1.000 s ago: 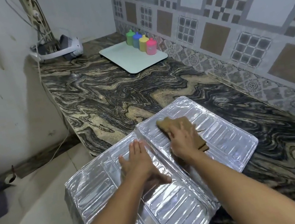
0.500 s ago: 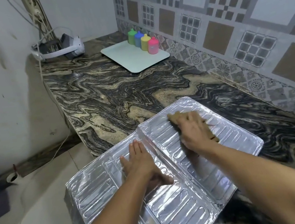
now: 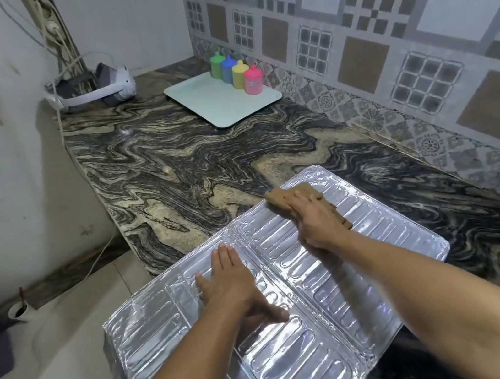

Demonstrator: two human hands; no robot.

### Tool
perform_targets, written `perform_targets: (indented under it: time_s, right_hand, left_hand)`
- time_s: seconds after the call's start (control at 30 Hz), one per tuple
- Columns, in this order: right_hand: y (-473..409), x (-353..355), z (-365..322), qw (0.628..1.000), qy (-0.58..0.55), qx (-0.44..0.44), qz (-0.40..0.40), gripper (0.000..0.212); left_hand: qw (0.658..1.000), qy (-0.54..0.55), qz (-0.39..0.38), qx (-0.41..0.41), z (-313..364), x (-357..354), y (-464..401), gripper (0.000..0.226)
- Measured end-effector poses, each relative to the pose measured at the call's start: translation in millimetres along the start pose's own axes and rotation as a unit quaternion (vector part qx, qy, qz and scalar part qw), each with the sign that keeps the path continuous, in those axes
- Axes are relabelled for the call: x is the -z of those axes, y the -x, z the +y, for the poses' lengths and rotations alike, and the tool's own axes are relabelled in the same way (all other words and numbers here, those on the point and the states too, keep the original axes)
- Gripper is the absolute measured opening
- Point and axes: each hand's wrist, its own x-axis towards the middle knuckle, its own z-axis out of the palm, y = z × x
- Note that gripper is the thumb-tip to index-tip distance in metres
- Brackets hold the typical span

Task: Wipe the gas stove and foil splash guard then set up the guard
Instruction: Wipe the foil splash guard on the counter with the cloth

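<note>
The foil splash guard [image 3: 393, 241] lies flat and unfolded on the marble counter, its left panels hanging past the counter's front edge. My left hand [image 3: 232, 288] presses flat on a middle panel, fingers straight and together. My right hand [image 3: 316, 218] rests on a brown cloth [image 3: 283, 198] at the far end of the right panel, fingers spread over it. The cloth sticks out beyond my fingertips and to the right of my hand. No gas stove is in view.
A pale tray [image 3: 228, 107] with several coloured cups [image 3: 235, 72] stands at the back by the tiled wall. A white headset [image 3: 92, 86] lies in the back left corner. The counter edge [image 3: 114, 218] drops to the floor at left, where cables run.
My right hand has slid the cloth away from me along the right panel, towards its far edge. My left hand has stayed pressed on the guard.
</note>
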Motion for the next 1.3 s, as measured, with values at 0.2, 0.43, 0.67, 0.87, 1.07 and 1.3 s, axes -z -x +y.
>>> perform_targets:
  time_s: [0.2,0.43,0.67,0.87,1.07,1.3]
  right_hand:
    - [-39,30,31,0.991,-0.028,-0.122,0.046,0.033]
    - [-27,101,12,0.891,-0.423,-0.167,0.023,0.021]
    - [10,59,43,0.971,-0.041,-0.209,0.107,0.033]
    - [29,7,36,0.97,0.164,0.178,-0.036,0.062]
    - [30,-11,25,0.96,0.182,0.201,-0.068,0.057]
    - [12,-30,-9,0.959,0.166,0.222,-0.063,0.06]
  left_hand:
    - [1.0,0.01,0.01,-0.004,-3,-4,-3,0.162]
    - [1.0,0.012,0.007,-0.005,-2,0,0,0.163]
    - [1.0,0.008,0.003,0.003,-1,3,0,0.166]
    - [1.0,0.007,0.002,0.0,1,3,1,0.164]
    - [1.0,0.019,0.004,-0.003,0,2,2,0.162]
    - [1.0,0.009,0.008,-0.001,-1,0,1,0.162]
